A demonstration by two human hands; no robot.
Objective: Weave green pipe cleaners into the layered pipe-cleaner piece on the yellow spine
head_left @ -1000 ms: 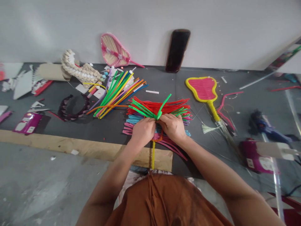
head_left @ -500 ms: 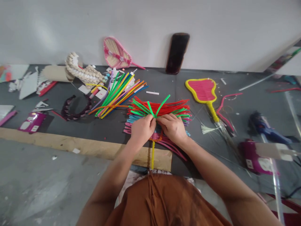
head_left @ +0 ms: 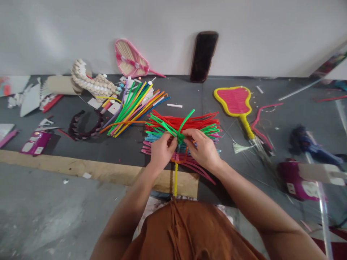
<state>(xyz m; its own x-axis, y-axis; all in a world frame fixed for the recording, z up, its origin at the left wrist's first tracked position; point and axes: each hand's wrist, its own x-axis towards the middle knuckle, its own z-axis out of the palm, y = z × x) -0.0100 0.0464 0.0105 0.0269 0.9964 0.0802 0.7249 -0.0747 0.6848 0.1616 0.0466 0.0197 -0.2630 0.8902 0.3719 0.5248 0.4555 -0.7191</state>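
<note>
Rows of bent pipe cleaners [head_left: 200,122] in red, green, blue and pink lie in a layered piece on the table before me. A yellow stem [head_left: 176,180] runs from it toward my body. At its middle, my left hand [head_left: 162,150] is closed, thumb and fingers pinching a green pipe cleaner [head_left: 180,138]. From the other side my right hand [head_left: 202,147] pinches the same green pipe cleaner. One green end [head_left: 187,120] sticks up and away to the right. My fingertips partly hide the centre.
Loose coloured pipe cleaners [head_left: 132,112] lie left of the piece, near a dark headband [head_left: 86,133]. A phone [head_left: 204,56] and a pink leaf-shaped fan [head_left: 131,59] lean on the wall. On the right are a yellow-edged pink fan [head_left: 234,101] and a glue gun [head_left: 311,144].
My hands have drawn slightly apart, showing more of the green centre. The left green end now leans farther left and lies lower. The view has shifted a little.
</note>
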